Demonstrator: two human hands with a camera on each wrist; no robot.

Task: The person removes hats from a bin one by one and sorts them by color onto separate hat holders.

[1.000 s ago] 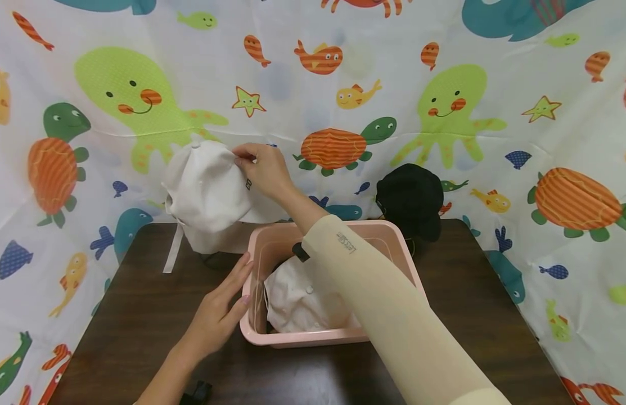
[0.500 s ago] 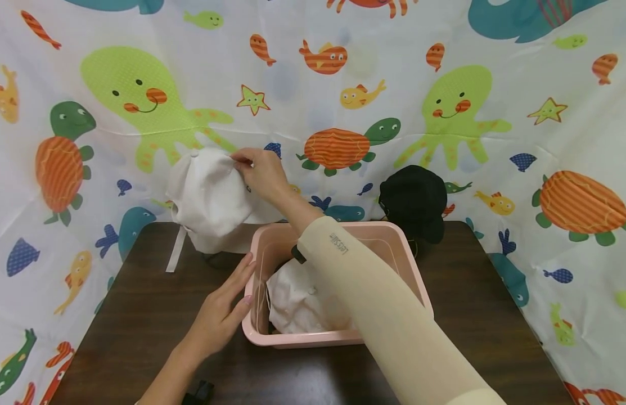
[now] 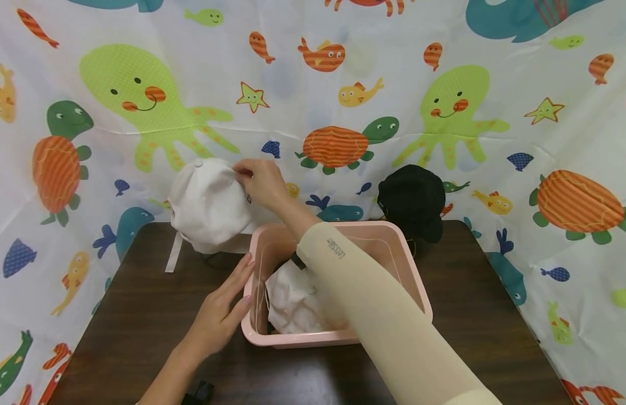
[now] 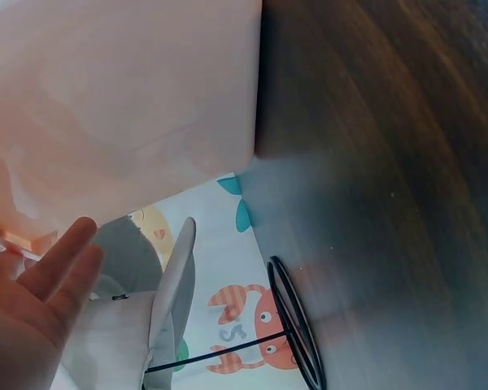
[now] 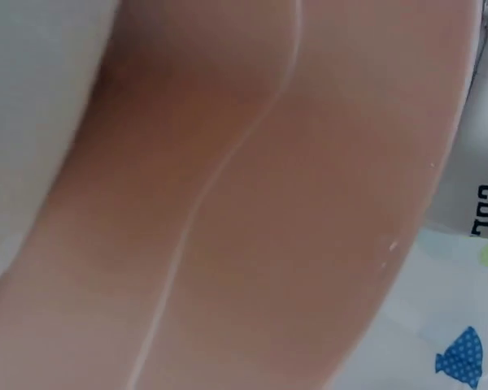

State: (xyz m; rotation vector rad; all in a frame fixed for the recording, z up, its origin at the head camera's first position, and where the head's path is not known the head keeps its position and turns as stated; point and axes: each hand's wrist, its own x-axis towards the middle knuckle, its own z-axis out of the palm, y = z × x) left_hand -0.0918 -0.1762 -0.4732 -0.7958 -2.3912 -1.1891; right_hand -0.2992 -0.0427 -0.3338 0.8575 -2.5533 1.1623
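Observation:
At the back left, my right hand (image 3: pixel 264 183) pinches the front of a white baseball cap (image 3: pixel 206 205) between thumb and fingers. Dark lettering (image 5: pixel 486 211) shows on its front in the right wrist view. Below the held cap, a pale brim (image 4: pixel 172 280) appears in the left wrist view, beside a black wire loop (image 4: pixel 297 325). My left hand (image 3: pixel 216 312) rests with extended fingers against the left side of a pink plastic bin (image 3: pixel 313 339). Inside the bin lies another white cap (image 3: pixel 292 304), partly covered from sight by my right forearm.
On the back right of the dark wooden table (image 3: pixel 474 337) a black cap (image 3: pixel 411 197) sits raised, its support mostly hidden. A sea-animal curtain (image 3: pixel 292 107) hangs behind the table. A small black object (image 3: pixel 198 391) is by my left wrist.
My right hand has lowered the white cap a little at the back left. The left hand stays on the bin, and the cap inside the bin has not moved.

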